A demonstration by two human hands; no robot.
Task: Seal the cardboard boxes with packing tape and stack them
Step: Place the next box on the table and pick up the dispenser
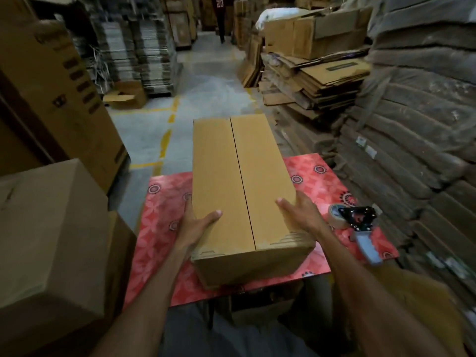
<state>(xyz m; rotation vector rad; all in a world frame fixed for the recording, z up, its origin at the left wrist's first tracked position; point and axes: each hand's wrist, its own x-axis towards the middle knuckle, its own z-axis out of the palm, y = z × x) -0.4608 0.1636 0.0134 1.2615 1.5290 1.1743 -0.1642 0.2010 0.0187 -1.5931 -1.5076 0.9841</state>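
Note:
A long cardboard box (239, 176) stands on the red patterned table (316, 176), its two top flaps closed with a bare seam down the middle. My left hand (197, 225) grips the box's near left edge, thumb on top and fingers down the side. My right hand (298, 210) holds the near right edge the same way. A tape dispenser (358, 222) with a roll of tape and a grey handle lies on the table to the right of the box, apart from my right hand.
Closed cardboard boxes (49, 233) are stacked at my left, with a tall printed carton (64, 99) behind. Flattened cardboard piles (322, 81) and dark stacked bundles (417, 124) fill the right. An aisle with yellow floor lines runs ahead; a person (222, 14) stands far down it.

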